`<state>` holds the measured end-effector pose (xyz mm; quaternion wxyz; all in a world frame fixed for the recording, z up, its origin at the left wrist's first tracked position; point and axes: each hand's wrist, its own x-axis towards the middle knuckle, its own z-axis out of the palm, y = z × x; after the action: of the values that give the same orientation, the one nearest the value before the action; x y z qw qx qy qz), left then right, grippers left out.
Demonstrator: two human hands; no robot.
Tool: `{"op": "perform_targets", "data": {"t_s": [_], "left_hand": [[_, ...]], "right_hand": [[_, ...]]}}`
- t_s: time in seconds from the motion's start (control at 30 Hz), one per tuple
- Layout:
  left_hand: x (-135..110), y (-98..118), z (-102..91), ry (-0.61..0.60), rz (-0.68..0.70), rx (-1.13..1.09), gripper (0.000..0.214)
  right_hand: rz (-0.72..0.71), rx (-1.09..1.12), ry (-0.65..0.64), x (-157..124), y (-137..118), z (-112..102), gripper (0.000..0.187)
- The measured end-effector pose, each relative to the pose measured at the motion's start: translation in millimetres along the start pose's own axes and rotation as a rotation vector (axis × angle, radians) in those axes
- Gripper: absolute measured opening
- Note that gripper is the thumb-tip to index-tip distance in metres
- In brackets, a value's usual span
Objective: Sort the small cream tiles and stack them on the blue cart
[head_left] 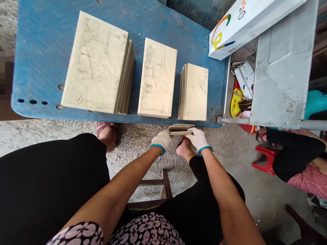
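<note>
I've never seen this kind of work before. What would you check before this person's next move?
Both hands on the small stack of tiles: ok, the left hand and right hand grip its two ends.
Small stack's tiles lying flush: cannot tell, their edges look slightly spread.
Three stacks on the blue table standing apart: ok, gaps show between the left stack, middle stack and right stack.
Left stack squared: not ok, its tiles fan out along one side.
Top tile of the middle stack free of marks: not ok, dark streaks show.
Seated person clear of the hands: ok, off to the right.
</note>
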<state>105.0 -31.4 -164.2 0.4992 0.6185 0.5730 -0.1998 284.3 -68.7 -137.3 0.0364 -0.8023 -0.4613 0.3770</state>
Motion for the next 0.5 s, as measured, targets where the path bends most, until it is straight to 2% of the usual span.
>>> {"op": "perform_targets", "data": {"t_s": [0.23,0.37,0.5], "left_hand": [[5,11,-16.0,-0.014,-0.006,0.041,0.045],[4,5,-19.7,0.016,-0.015,0.063,0.046],[7,-4,-24.6,-0.016,-0.072,0.102,0.045]], "right_hand": [[0.047,-0.152,-0.024,11,-4,-2,0.011],[0.037,-0.189,-0.031,13,-6,-1,0.011],[0.071,-0.199,-0.044,11,-8,-5,0.014]]}}
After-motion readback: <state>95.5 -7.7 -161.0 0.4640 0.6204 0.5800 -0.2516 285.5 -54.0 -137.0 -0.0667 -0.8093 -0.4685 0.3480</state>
